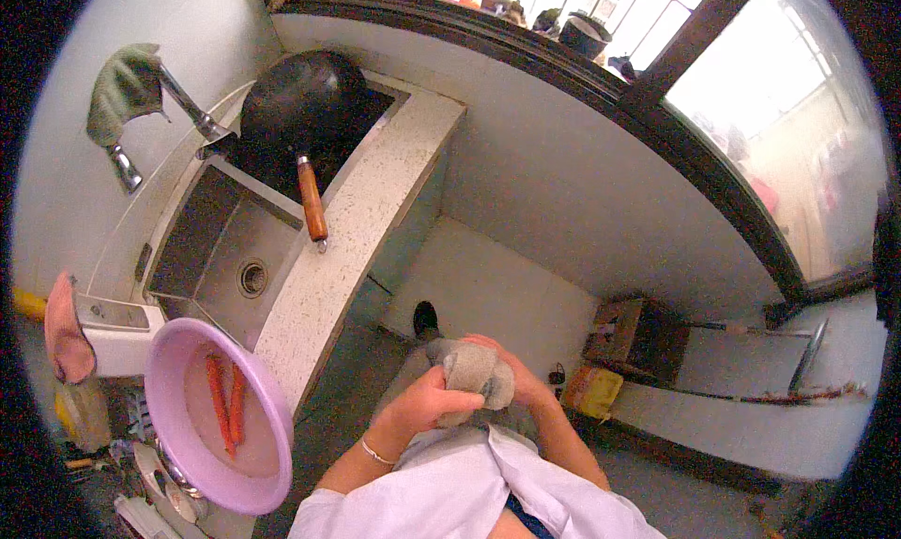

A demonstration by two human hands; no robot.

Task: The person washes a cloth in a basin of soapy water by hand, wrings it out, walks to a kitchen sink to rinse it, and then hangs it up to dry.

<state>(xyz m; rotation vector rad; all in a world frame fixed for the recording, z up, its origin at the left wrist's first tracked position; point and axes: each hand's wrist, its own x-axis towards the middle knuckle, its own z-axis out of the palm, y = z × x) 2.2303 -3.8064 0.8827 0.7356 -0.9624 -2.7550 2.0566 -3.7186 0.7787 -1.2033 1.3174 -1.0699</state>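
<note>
A greyish-beige cloth [473,370] is bunched between my two hands, in front of my body. My left hand [426,402] grips its near left side, thumb laid across the front. Around the far right side wraps my right hand [522,378], with some of its fingers hidden by the cloth. To my left, a lilac plastic basin [279,426] holds two orange-red carrots [219,405], which seem to lie in water.
A steel double sink [225,264] is set in a speckled counter [373,208]. Over its far bowl tilts a black wok [303,96], its wooden handle [312,198] reaching the counter. A green cloth [127,85] drapes the faucet [186,103]. A cardboard box [626,335] stands at right.
</note>
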